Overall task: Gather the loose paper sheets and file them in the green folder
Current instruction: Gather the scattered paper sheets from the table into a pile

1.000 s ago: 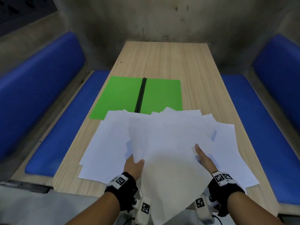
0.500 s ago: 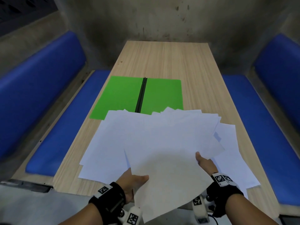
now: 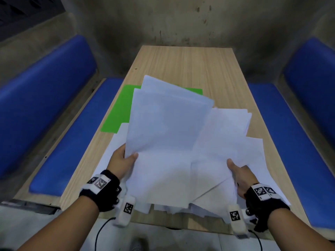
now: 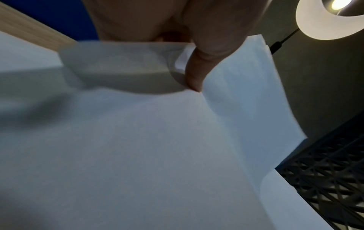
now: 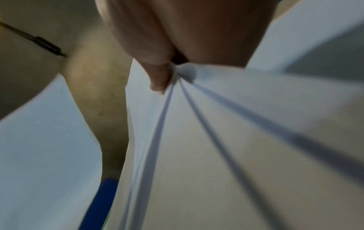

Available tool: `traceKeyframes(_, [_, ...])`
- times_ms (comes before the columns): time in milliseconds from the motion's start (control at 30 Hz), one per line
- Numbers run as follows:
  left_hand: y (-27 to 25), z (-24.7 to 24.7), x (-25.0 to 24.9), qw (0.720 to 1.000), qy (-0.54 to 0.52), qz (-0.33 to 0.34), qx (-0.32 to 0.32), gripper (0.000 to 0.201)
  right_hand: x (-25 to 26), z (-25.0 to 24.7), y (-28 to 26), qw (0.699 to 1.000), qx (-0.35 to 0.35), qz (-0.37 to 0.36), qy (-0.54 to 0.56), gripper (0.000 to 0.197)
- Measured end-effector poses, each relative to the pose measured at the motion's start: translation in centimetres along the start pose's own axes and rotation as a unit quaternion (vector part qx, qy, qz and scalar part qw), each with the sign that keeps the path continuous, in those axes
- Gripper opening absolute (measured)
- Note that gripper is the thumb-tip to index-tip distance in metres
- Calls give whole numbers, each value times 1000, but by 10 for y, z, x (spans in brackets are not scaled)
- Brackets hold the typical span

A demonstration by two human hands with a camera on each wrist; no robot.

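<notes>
I hold the paper sheets [image 3: 168,134] in both hands, raised and tilted above the surface [image 3: 183,60]. My left hand [image 3: 121,160] pinches the left edge of the bundle, thumb on top and fingers beneath. My right hand [image 3: 239,173] pinches the right edge in the same manner; the right wrist view shows several sheet edges fanning out from under the thumb [image 5: 157,77]. The bundle is uneven, with corners splayed at different angles. More sheets [image 3: 257,160] lie flat on the surface below and to the right, not yet collected. The green folder [image 3: 117,109] lies open beyond the bundle, partly hidden by it.

Procedure for this step, as I judge it:
1. Keep both pinches firm but light to avoid creasing.
2. Stand the bundle on its lower edge and tap it on the surface to square the edges.
3. Collect the remaining sheets before moving to the folder.

Risk: loose inner sheets may slip out if either pinch relaxes.
</notes>
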State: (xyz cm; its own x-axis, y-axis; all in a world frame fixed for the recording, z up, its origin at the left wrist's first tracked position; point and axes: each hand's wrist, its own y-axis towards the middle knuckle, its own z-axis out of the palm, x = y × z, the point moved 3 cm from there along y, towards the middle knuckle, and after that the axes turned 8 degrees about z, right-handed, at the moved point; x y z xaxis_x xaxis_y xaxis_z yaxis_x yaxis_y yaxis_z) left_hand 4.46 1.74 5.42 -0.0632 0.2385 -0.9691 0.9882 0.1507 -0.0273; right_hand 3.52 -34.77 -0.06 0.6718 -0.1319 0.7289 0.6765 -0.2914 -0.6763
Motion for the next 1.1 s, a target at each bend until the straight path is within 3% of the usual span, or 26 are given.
traceKeyframes(100, [13, 21, -8, 999, -28, -10, 27, 26, 18, 7, -17, 997, 5, -24, -79, 35])
traceKeyframes(200, [19, 44, -6, 997, -14, -28, 70, 14, 28, 10, -23, 994, 30, -40, -100, 43])
traceKeyframes(267, [20, 52, -4, 995, -26, -61, 81, 39, 30, 13, -26, 992, 38, -56, -105, 44])
traceKeyframes(333, [18, 59, -3, 984, -96, -100, 115, 66, 34, 17, -37, 992, 40, -104, -59, 30])
traceKeyframes(367, [17, 64, -4, 974, -125, -104, 156, 73, 35, 20, -40, 990, 40, -131, -17, 21])
traceKeyframes(433, [12, 72, -7, 965, -103, -79, 229, 68, 41, 24, -51, 983, 18, -174, 50, 26])
traceKeyframes(467, [9, 75, -12, 970, -78, -56, 225, 59, 42, 26, -54, 979, 0, -191, 77, 37])
traceKeyframes(567, [4, 79, -32, 992, -66, 28, 107, 28, 51, 30, -73, 959, -52, -242, 138, 74])
traceKeyframes(667, [-5, 79, -54, 991, -78, 101, 38, 18, 64, 31, -93, 932, -60, -341, 107, 41])
traceKeyframes(833, [-20, 74, -68, 985, -110, 129, -13, 12, 74, 33, -112, 899, -48, -430, 70, 67])
traceKeyframes(967, [-29, 73, -59, 988, -117, 101, 1, 18, 66, 38, -113, 900, -40, -431, 49, 59])
traceKeyframes(1100, [-29, 71, -62, 983, -128, 123, 33, 29, 71, 38, -120, 885, -49, -461, 44, 57])
